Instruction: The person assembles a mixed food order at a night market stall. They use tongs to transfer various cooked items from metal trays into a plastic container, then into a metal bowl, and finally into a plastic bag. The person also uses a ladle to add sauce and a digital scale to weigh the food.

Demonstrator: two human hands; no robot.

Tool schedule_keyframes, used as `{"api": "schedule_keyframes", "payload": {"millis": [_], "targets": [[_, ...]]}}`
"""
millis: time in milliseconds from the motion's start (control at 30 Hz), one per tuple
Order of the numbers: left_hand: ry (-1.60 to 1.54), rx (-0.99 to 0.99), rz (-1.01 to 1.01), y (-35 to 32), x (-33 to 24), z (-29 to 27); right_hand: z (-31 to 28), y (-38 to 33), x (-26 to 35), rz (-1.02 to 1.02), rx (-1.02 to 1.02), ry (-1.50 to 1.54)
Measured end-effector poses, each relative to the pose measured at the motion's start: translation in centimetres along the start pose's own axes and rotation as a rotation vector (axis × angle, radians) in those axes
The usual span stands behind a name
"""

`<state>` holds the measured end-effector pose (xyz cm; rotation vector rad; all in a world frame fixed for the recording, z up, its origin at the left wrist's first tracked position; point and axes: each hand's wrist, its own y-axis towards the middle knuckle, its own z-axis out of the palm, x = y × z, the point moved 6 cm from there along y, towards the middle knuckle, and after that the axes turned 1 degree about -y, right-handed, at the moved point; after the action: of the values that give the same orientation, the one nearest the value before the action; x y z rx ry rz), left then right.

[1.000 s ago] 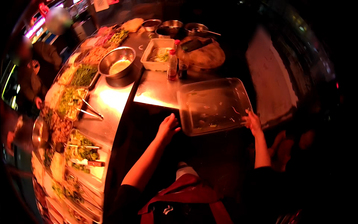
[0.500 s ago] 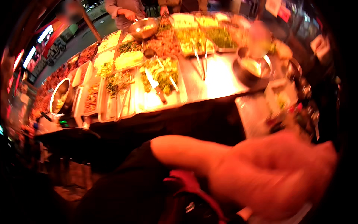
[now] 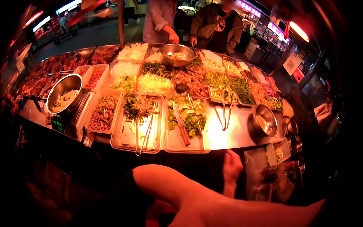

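Note:
My left hand [image 3: 231,167] is raised at the dark front edge of the metal counter [image 3: 230,137], right beside the left rim of a clear plastic tray [image 3: 256,171]. It is too dim to tell whether its fingers grip the rim. A bare arm [image 3: 227,206] of mine crosses the bottom of the picture, very close to the camera, and its far end is cut off at the right. My right hand does not show. The nearest things on the counter are a steel bowl [image 3: 264,120], a knife [image 3: 180,123] lying in a tray of greens, and tongs [image 3: 224,112].
The stall is packed with several trays of chopped vegetables and noodles [image 3: 153,83]. A steel bowl of food [image 3: 65,94] stands on a scale at the left, another steel bowl [image 3: 177,55] at the back. Two people [image 3: 189,22] stand behind. Small pots [image 3: 295,144] sit at the right.
The view has swung left from the clear tray to the whole food counter. Both hands held the tray's sides a second ago; now only one hand shows beside it.

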<state>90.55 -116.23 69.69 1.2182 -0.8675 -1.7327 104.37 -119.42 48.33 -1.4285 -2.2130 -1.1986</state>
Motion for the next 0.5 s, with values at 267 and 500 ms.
{"api": "schedule_keyframes", "payload": {"millis": [267, 500], "targets": [[0.018, -0.023, 0.088, -4.9, -10.1, 3.9, 20.6, -0.3, 8.3, -0.288, 0.420, -0.024], [0.139, -0.126, 0.232, -7.7, -18.3, 5.5, 31.0, -6.5, 18.8, -0.065, 0.824, -0.350]]}}
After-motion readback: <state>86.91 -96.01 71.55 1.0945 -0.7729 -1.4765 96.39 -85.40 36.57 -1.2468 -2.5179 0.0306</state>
